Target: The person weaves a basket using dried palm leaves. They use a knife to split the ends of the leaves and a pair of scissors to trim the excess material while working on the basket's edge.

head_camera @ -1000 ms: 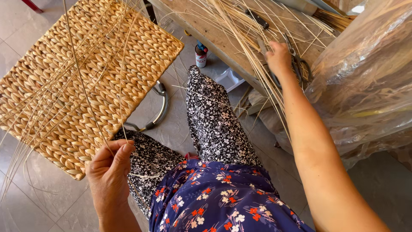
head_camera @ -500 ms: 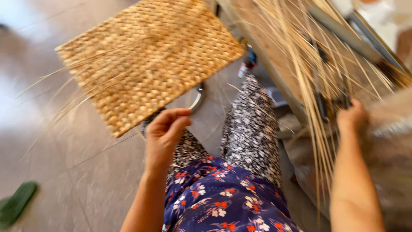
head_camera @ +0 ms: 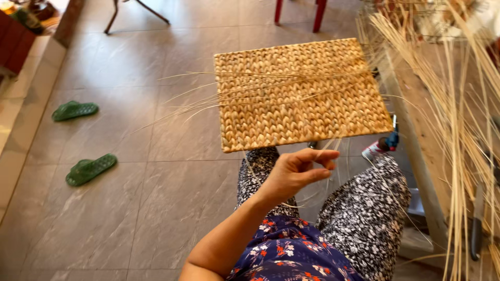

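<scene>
A home weaving workshop, by the look of it. A flat woven mat [head_camera: 299,93] sits at knee height, with loose straw strands [head_camera: 458,130] hanging thick over a wooden bench [head_camera: 424,135] on the right. The grey tiled floor [head_camera: 156,198], two green sandals [head_camera: 89,169] and red chair legs [head_camera: 319,10] suggest a house.

Open floor lies left of the woven mat [head_camera: 299,93]; hanging straw strands [head_camera: 458,130] crowd the right

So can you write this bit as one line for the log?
left hand: open, fingers curled, under woven mat edge | right hand: out of view | loose straw strands: at right | green sandals: on floor
</scene>
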